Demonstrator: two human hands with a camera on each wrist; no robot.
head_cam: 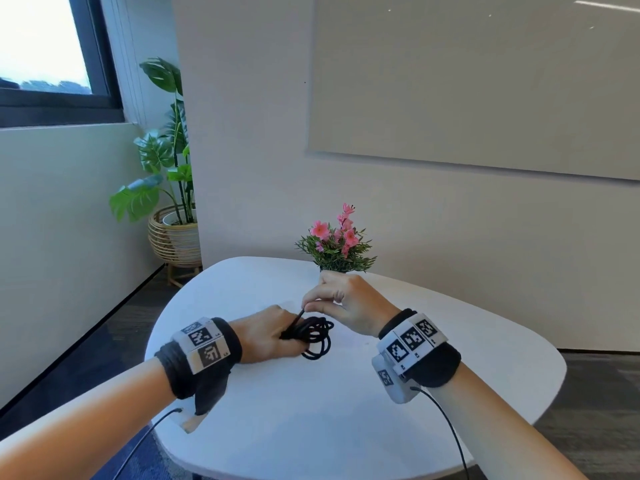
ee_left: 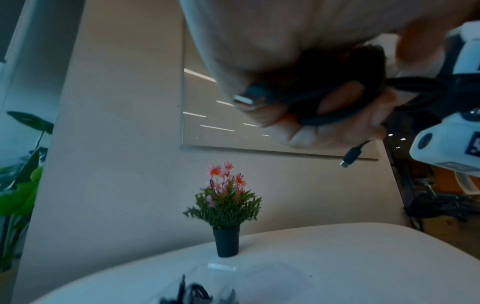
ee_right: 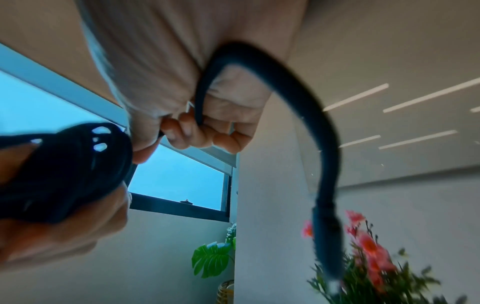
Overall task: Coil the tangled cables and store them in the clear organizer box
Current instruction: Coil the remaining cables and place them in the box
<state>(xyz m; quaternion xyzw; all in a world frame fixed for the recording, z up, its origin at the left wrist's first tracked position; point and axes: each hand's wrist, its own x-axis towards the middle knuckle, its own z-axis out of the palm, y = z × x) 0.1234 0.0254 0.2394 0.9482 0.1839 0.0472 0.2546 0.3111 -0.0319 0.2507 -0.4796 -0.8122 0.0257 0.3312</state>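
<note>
A black cable coil [head_cam: 316, 337] hangs in loops from my left hand [head_cam: 273, 336], whose fingers curl round the bundle just above the white table [head_cam: 311, 410]. My right hand [head_cam: 341, 301] pinches one loose strand of the same cable [ee_right: 262, 67] close to the coil. In the right wrist view that strand arcs down to a dangling plug [ee_right: 327, 236]. The left wrist view shows a silver-tipped plug [ee_left: 244, 100] sticking out of the bundle and a second small plug [ee_left: 350, 157] hanging below. A clear box [ee_left: 221, 273] with dark cables in it sits blurred at the bottom edge.
A small black pot of pink flowers [head_cam: 335, 245] stands at the table's far edge, just behind my right hand. A tall leafy plant in a woven basket [head_cam: 175, 237] stands on the floor at the left. A whiteboard [head_cam: 485, 81] hangs on the wall.
</note>
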